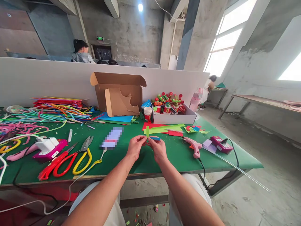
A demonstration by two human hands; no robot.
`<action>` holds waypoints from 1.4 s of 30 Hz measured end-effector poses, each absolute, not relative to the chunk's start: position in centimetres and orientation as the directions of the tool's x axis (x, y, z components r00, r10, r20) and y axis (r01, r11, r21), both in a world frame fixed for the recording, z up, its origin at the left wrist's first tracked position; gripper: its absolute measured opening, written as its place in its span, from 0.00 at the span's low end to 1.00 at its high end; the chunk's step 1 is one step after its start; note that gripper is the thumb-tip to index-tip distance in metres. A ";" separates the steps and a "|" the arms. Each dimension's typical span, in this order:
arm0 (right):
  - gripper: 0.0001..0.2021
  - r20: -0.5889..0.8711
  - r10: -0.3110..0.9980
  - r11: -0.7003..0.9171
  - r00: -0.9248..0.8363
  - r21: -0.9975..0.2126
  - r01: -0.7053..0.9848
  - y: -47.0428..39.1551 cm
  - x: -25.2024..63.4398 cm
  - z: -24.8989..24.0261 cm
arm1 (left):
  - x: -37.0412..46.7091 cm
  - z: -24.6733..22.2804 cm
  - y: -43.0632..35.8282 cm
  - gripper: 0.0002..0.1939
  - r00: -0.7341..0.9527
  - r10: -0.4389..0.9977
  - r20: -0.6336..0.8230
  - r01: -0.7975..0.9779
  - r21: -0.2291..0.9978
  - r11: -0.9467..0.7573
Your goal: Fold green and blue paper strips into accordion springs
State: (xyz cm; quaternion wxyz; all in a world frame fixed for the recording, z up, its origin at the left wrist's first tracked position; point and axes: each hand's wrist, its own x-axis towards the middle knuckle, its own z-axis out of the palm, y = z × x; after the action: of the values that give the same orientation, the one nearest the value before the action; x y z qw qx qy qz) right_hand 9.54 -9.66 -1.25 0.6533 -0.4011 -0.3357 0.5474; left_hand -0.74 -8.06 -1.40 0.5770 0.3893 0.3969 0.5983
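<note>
Above the green table (174,160), my left hand (136,147) and my right hand (158,147) meet, fingertips almost touching. Pinched in my left hand is a narrow green paper strip (147,131) standing upright. My right hand is closed on a blue strip (155,138) that points to the right; its fingertips also meet the lower end of the green strip. Beyond the hands lie a long light-green paper (162,128) and red paper (175,133). A pink glue gun (194,147) rests to the right.
Scissors with yellow handles (82,160), red-handled scissors (67,163) and a phone (112,138) lie left. Pipe cleaners (56,110) are piled behind. A white box (174,118) of small figures, a paper cup (148,113) and an open cardboard box (119,84) stand at the back.
</note>
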 end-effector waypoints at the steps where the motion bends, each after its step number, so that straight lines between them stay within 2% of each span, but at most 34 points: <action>1: 0.14 -0.003 0.985 0.075 0.174 -0.894 -0.441 -9.6 9.6 -1.3 | -0.8 -1.4 -8.1 0.20 -0.031 0.999 0.013 -0.378 0.926 -0.024; 6: 0.14 -0.016 0.995 0.032 0.103 -0.892 -0.451 -9.4 10.3 -1.0 | -1.1 -0.8 -8.2 0.20 -0.004 1.000 -0.001 -0.373 0.928 -0.001; 12: 0.12 -0.058 0.998 -0.038 0.013 -0.792 -0.610 -9.1 11.5 -0.3 | -1.5 0.1 -8.2 0.19 0.018 0.996 -0.084 -0.504 0.860 0.081; 18: 0.10 -0.100 0.994 -0.110 -0.050 -0.783 -0.612 -8.9 11.2 -1.3 | -1.6 -0.1 -8.2 0.16 0.051 0.993 -0.109 -0.523 0.844 0.119; 23: 0.09 -0.091 0.995 -0.048 0.030 -0.741 -0.670 -8.4 11.8 -1.5 | -1.9 0.1 -8.1 0.15 0.052 0.991 -0.125 -0.547 0.827 0.133; 29: 0.11 -0.118 0.992 -0.115 -0.037 -0.777 -0.619 -8.9 11.2 -1.5 | -1.6 0.0 -8.3 0.17 0.063 0.989 -0.134 -0.545 0.825 0.147; 42: 0.18 -0.089 0.995 -0.093 -0.037 -0.803 -0.589 -9.4 10.6 -1.1 | -1.1 -0.2 -8.5 0.19 -0.018 0.999 -0.050 -0.452 0.891 0.037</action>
State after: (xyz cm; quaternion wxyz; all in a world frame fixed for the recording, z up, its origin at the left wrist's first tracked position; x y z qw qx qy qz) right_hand 10.61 -9.43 -1.14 0.6040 -0.3416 -0.2974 0.6558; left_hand -1.07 -8.48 -0.15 0.6061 0.3520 0.3885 0.5982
